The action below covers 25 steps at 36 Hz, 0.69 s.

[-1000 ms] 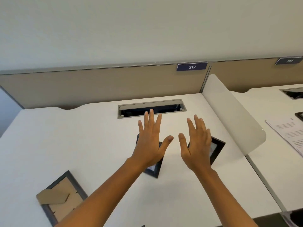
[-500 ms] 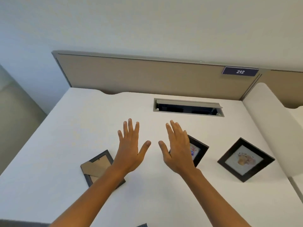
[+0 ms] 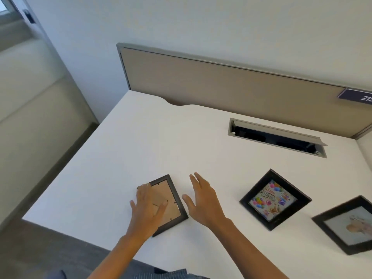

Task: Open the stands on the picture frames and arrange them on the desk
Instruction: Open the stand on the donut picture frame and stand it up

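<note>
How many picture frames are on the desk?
3. One face-down frame lies under the left hand. The balloon-picture frame sits right of the right hand. A third frame is cut off at the right edge; more may be hidden.

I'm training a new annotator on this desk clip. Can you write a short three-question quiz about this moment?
1. True or false: the left hand rests on the face-down frame.
2. How many frames on the desk show their pictures? A) one B) two C) three
3. Fill in: the right hand is open and holds ____.

Key: 1 true. 2 B, the birthday frame and the frame at the right edge. 3 nothing.
</note>
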### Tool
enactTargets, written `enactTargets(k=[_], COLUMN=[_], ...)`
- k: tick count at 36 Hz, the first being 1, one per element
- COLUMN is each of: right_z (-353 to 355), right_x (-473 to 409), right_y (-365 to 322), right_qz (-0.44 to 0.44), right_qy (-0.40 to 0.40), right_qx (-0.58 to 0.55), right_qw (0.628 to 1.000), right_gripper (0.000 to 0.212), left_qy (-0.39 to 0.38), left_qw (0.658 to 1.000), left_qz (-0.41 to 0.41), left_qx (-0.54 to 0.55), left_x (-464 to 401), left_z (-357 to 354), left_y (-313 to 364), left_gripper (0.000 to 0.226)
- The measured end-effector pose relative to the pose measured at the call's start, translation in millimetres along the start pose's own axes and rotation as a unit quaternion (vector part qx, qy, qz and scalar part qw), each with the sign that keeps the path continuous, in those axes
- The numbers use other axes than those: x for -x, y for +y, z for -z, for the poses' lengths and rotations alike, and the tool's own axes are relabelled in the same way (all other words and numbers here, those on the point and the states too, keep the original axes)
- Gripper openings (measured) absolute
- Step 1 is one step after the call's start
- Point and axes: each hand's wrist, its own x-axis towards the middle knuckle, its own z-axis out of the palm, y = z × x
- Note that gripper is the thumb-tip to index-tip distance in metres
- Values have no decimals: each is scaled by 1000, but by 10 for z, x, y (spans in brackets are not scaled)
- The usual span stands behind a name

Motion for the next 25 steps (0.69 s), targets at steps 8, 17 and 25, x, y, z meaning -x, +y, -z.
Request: enactTargets(k=[8,17,25], right_z=[-441,-624,-681], right_x=[177,282,333], right_y=[7,-118,-148], right_qz=[-50,-97,-107], right_qy=[-122,-131,-120], right_qx=[19,-63,-135], right_qw=[991,985,978], right_gripper=[67,69,95], left_qy=[41,48,93], left_qw=[985,957,924], left_qz=[126,191,235], left_qx=[110,215,287], left_x=[399,474,474], left_z=[-77,-187,-235], left_y=[-251,-134,36], left_gripper=[78,70,65])
